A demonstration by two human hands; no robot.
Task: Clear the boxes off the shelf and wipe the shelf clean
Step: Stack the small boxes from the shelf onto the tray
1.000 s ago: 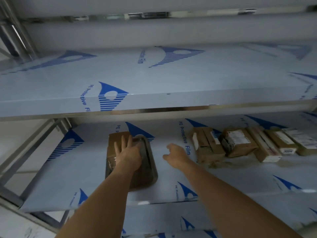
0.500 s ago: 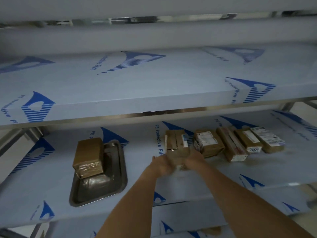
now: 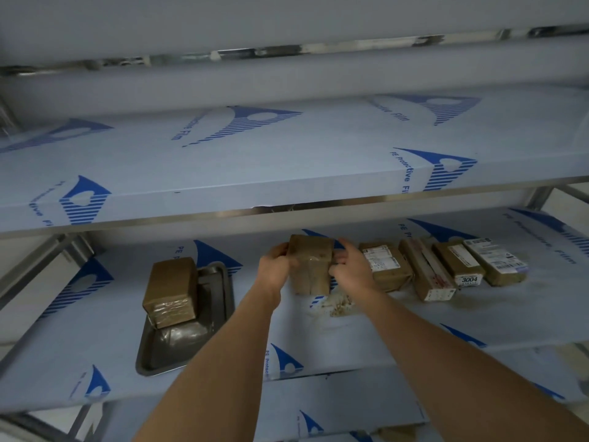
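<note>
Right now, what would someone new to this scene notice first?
Both hands, the left hand and right hand, grip a brown taped box at mid-shelf. To its left, another brown box sits in a metal tray; to its right, four labelled boxes lie in a row. Crumbly debris dirties the film-covered shelf beneath the held box.

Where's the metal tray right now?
In the head view the metal tray sits on the middle shelf, left of both hands, with a taped brown box resting in it.
</note>
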